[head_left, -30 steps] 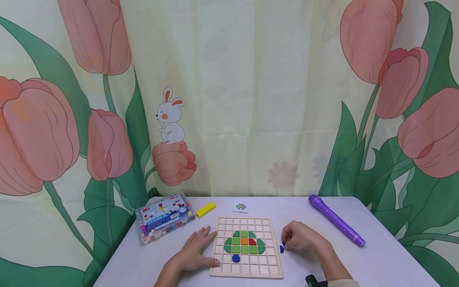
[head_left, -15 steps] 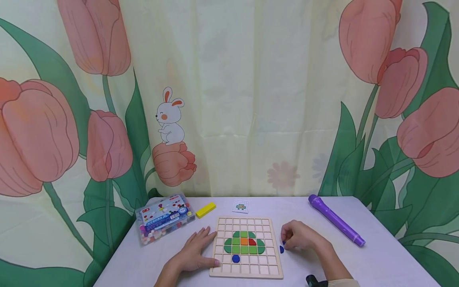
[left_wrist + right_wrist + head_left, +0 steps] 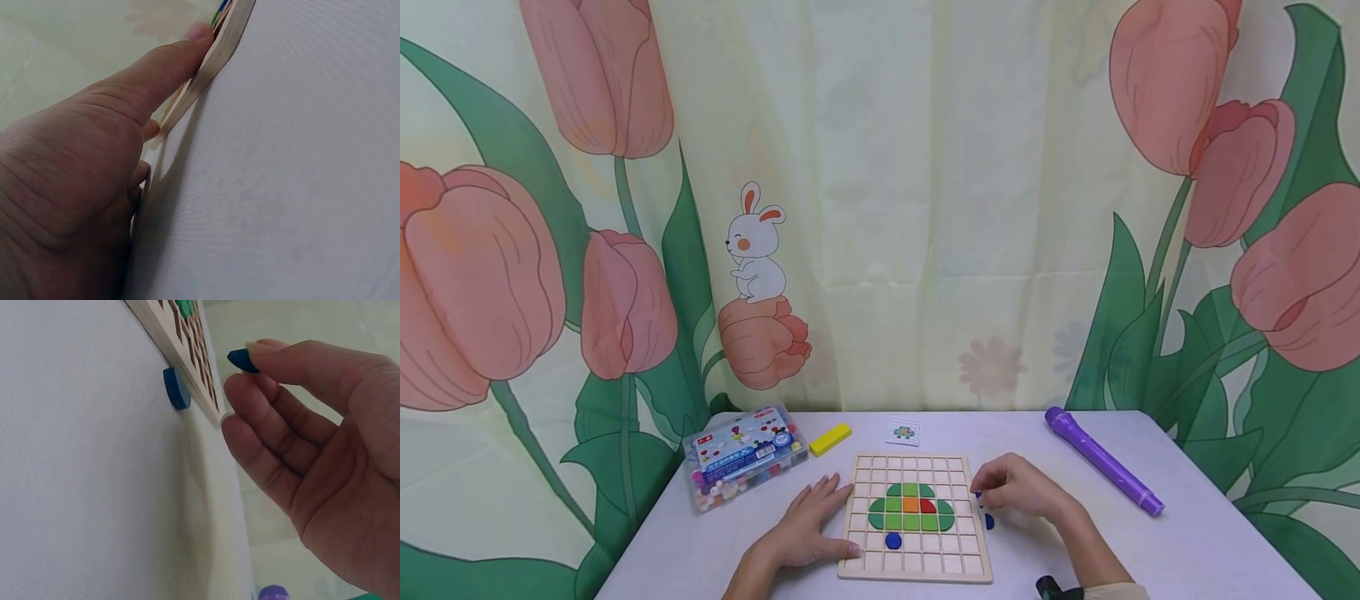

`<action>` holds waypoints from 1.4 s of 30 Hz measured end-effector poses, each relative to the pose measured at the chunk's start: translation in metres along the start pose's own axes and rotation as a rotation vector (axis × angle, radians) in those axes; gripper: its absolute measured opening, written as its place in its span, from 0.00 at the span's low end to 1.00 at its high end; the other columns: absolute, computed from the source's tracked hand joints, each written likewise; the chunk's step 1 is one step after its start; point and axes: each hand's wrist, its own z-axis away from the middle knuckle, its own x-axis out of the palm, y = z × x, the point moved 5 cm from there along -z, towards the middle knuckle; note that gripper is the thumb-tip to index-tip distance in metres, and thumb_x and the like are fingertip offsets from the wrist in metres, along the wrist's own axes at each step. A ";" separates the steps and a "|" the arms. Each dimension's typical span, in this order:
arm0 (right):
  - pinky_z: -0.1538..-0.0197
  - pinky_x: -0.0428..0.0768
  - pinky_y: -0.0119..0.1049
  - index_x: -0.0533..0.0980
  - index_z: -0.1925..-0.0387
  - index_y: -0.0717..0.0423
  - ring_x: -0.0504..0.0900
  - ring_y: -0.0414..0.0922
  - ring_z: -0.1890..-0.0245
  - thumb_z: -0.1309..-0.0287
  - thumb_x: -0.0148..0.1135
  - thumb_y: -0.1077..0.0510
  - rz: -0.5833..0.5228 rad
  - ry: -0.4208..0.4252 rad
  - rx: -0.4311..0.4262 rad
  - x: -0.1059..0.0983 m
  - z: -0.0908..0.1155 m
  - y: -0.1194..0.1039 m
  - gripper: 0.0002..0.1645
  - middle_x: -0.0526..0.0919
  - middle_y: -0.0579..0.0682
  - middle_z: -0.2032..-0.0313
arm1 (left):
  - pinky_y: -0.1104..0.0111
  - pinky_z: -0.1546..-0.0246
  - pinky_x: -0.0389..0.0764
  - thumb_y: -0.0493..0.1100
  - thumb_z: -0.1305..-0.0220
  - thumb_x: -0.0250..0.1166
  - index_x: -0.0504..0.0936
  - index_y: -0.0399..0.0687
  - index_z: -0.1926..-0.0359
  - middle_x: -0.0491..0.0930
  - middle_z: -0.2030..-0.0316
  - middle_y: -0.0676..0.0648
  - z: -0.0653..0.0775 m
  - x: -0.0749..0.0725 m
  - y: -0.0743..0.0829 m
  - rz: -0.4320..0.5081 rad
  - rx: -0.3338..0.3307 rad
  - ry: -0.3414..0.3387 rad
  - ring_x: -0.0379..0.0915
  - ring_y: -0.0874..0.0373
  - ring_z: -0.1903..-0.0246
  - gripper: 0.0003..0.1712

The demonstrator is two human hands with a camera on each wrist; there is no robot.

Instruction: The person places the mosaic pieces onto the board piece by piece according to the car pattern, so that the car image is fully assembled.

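A wooden grid board (image 3: pixel 951 567) lies on the white table, with green, orange and red flat pieces (image 3: pixel 911 522) making a rounded shape in its cells. Below them on the board is a round blue shape (image 3: pixel 893 541). My left hand (image 3: pixel 808 527) rests at the board's left side, fingers extended along it and thumb over the frame. Between thumb and fingertip, my right hand (image 3: pixel 1021 487) pinches a small blue piece (image 3: pixel 242 360) with a curved edge, raised near the board's right edge. Another blue half-round piece (image 3: pixel 177 389) lies on the table beside the frame.
Behind the board lies a small pattern card (image 3: pixel 903 432). A clear box of colourful parts (image 3: pixel 748 454) and a yellow bar (image 3: pixel 831 438) are at the back left. A purple microphone-like stick (image 3: pixel 1105 461) lies at the right, before a tulip-printed curtain (image 3: pixel 880 208).
My right hand has lifted the blue piece from the table and moved slightly left and up, toward the board's edge. My left hand and the pieces on the board stay put.
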 end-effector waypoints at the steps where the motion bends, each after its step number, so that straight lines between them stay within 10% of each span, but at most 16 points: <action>1: 0.65 0.81 0.33 0.87 0.58 0.60 0.80 0.45 0.67 0.39 0.71 0.63 -0.005 -0.001 -0.003 0.001 -0.001 -0.001 0.08 0.88 0.49 0.66 | 0.34 0.21 0.37 0.75 0.47 0.73 0.64 0.59 0.20 0.52 0.18 0.41 0.000 0.000 0.000 0.000 -0.001 0.000 0.39 0.38 0.17 0.58; 42: 0.62 0.81 0.27 0.91 0.66 0.50 0.81 0.37 0.69 0.40 0.74 0.62 0.065 -0.076 -0.157 0.058 -0.017 -0.043 0.04 0.91 0.43 0.66 | 0.34 0.21 0.37 0.75 0.47 0.72 0.64 0.58 0.21 0.52 0.18 0.40 0.001 -0.002 0.002 -0.003 0.006 0.000 0.39 0.37 0.17 0.58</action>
